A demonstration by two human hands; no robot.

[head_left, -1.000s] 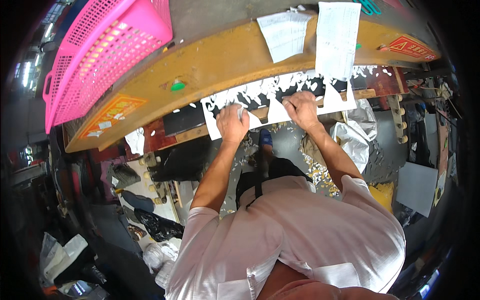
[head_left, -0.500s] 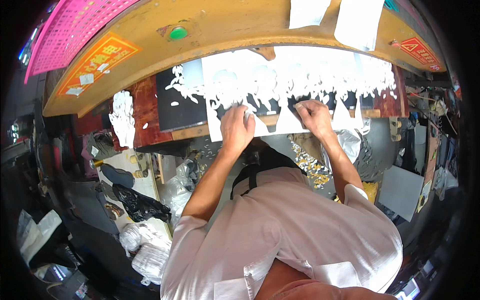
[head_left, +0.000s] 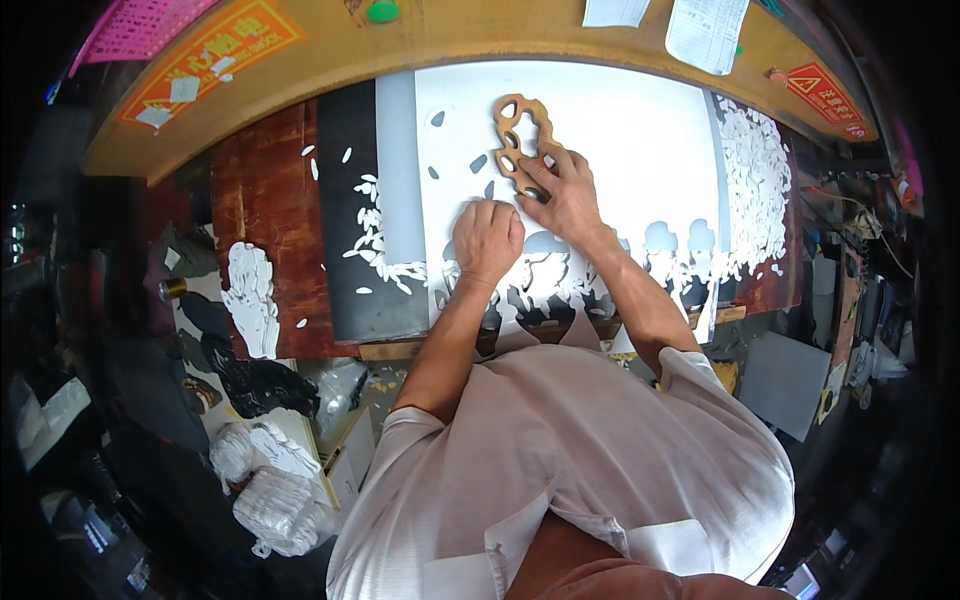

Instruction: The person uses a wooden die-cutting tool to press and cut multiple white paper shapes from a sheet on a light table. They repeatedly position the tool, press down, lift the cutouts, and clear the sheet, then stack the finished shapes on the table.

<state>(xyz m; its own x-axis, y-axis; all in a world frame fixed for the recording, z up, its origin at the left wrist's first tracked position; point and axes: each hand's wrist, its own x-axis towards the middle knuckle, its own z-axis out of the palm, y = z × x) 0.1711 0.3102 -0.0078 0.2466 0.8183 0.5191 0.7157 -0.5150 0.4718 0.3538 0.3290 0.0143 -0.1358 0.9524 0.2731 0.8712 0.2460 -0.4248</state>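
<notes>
Wooden frame: the holed wooden frame (head_left: 545, 128) lay on the white sheet (head_left: 630, 130), nearer the far edge of the surface (head_left: 265, 185) than the near one; whether its near end was quite flat could not be told, as fingers hid it.
Right hand: the right hand (head_left: 568, 195) gripped the frame's near right end between thumb and fingers; a low, light hold like this seemed right for turning and sliding it, since the far end swung free.
Left hand: the left hand (head_left: 488, 242) rested on the sheet, just beside the frame's near end, fingers curled; whether anything was under them could not be told; a flat, steady press there would probably have kept the sheet from creeping.
White sheet: rounded openings (head_left: 660, 236) ran toward its near edge, plain white lay beyond; setting the frame wholly on the plain part, close to the openings but not across them, seemed the thrifty choice.
Loose pieces: small white pieces (head_left: 370, 222) lay scattered left of the sheet, with a heap (head_left: 755, 180) toward the surface's right edge; keeping such bits from under the frame would have helped it sit level.
Yellow beam: the beam (head_left: 330, 50) spanned the far edge; fingers were best kept well clear of it.
</notes>
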